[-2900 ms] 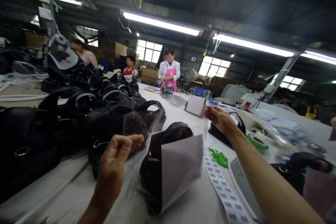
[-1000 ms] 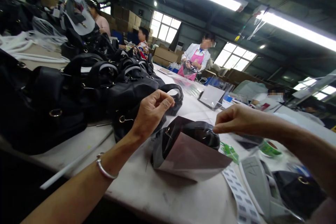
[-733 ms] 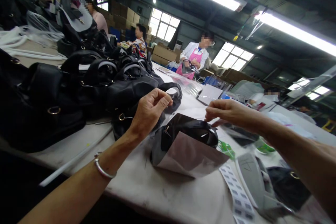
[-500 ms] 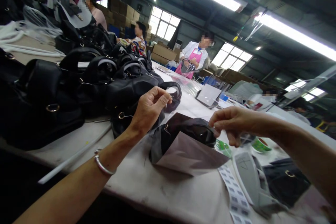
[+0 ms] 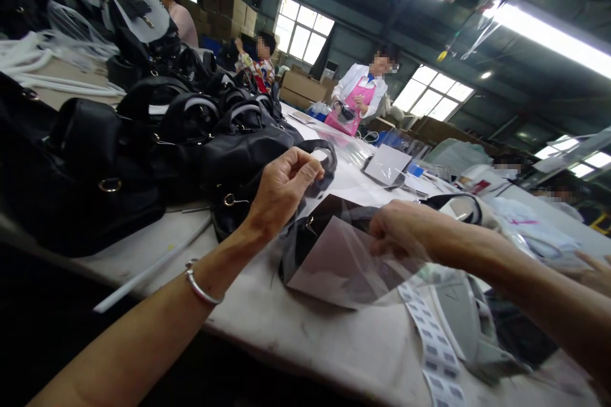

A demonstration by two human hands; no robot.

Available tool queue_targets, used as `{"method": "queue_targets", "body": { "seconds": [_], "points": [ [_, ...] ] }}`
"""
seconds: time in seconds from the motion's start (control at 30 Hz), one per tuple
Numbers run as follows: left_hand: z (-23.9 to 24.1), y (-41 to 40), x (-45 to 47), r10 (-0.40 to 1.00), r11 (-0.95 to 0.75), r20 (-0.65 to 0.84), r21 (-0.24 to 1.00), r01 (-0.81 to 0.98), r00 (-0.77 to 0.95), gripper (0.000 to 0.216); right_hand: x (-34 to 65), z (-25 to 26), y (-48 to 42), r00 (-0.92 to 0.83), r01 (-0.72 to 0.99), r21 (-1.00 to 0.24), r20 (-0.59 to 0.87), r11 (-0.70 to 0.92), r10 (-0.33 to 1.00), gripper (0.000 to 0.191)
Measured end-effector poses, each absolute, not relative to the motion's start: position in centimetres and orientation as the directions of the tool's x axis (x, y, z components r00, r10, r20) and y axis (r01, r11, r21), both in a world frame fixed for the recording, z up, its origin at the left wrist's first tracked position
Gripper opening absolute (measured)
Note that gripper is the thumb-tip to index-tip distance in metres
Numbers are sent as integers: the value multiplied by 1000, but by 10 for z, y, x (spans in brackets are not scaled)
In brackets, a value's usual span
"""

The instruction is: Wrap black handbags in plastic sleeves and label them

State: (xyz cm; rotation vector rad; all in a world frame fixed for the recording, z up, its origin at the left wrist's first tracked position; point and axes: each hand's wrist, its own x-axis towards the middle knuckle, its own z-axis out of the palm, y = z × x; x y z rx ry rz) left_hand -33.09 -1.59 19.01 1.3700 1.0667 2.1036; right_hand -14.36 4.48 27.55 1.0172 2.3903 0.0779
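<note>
My left hand point(image 5: 289, 187) is closed in a pinch on the upper edge of a clear plastic bag point(image 5: 396, 280). Inside the bag sits a black handbag point(image 5: 300, 245) with a small gold fitting, and a pale flat sheet point(image 5: 334, 264) stands against its front. My right hand point(image 5: 398, 229) reaches over the handbag's top at the bag's mouth, with clear film in front of its knuckles. Its fingers curl inward beside the handbag's handle; what they grip, if anything, is hidden.
Black handbags point(image 5: 186, 159) crowd the table's left side. A white tube point(image 5: 153, 261) lies near the front edge. At right are a sticker strip point(image 5: 434, 343), a grey-white object point(image 5: 461, 318) and another person's hand point(image 5: 594, 273). A person in a pink apron point(image 5: 351, 108) stands across the table.
My right hand has moved left and in over the handbag, behind the bag's film. My left hand keeps its pinch. Another person's hand and a light-coloured bag have appeared at right.
</note>
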Motion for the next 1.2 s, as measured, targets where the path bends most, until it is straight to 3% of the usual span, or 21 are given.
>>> {"method": "queue_targets", "body": {
  "seconds": [0.1, 0.27, 0.37, 0.43, 0.5, 0.57, 0.67, 0.8, 0.93, 1.03, 1.13, 1.2],
  "points": [
    [190, -15, -330, 690, -623, 577, 781, 45, -437, 19, -144, 271, 41, -522, 687, 254, -478, 680, 706, 15],
    [190, -15, -331, 709, -607, 556, 795, 27, -434, 19, -134, 284, 53, -469, 809, 16, -585, 588, 662, 12],
    [190, -16, -333, 699, -610, 558, 791, 33, -447, 19, -135, 303, 61, -574, 792, -3, -344, 610, 743, 23],
    [190, -16, -332, 696, -612, 555, 790, 26, -456, 19, -143, 307, 61, -684, 710, 114, -118, 694, 719, 23],
    [190, -17, -332, 699, -611, 548, 792, 14, -459, 20, -152, 303, 62, -746, 630, 258, -59, 732, 663, 24],
    [189, -18, -332, 702, -609, 546, 793, 11, -458, 20, -160, 294, 64, -748, 583, 339, -130, 738, 651, 29],
    [189, -20, -332, 700, -609, 551, 793, 23, -455, 20, -165, 284, 78, -727, 575, 349, -198, 740, 658, 27],
    [190, -21, -332, 703, -603, 548, 797, 29, -454, 20, -165, 283, 106, -692, 614, 236, -299, 753, 657, 18],
    [190, -22, -332, 707, -602, 538, 799, 9, -460, 20, -164, 284, 123, -565, 748, 77, -447, 659, 694, 31],
    [189, -21, -334, 708, -602, 534, 798, 0, -462, 19, -162, 286, 127, -578, 747, -42, -533, 663, 618, 39],
    [188, -21, -335, 713, -600, 532, 800, -5, -456, 19, -159, 285, 129, -647, 680, -85, -537, 728, 542, 33],
    [188, -20, -334, 716, -599, 531, 801, -8, -454, 19, -158, 281, 131, -682, 651, -47, -477, 758, 555, 27]
  ]
}}
